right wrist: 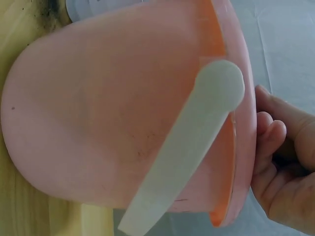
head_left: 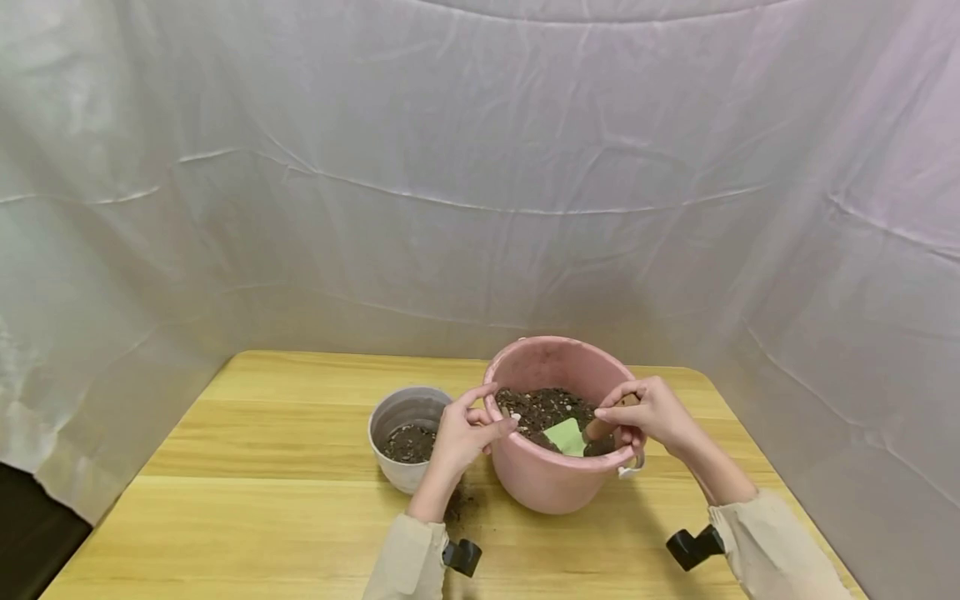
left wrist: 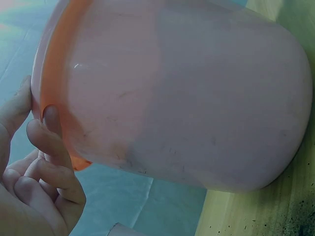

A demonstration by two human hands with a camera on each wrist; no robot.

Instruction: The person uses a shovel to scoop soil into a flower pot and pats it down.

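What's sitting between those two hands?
In the head view, soil in the pink bucket and a green trowel blade lie between the left hand and right hand.

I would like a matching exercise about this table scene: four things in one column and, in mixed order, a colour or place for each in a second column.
Things:
1. bucket
2. small pot
3. trowel blade
4. table

Descriptions:
A. light green, inside the bucket on the soil
B. pink, with a white handle at its side
C. yellow wood, with spilled soil near the left hand
D. grey-white, left of the bucket, with some soil inside

Pairs: 1-B, 2-D, 3-A, 4-C
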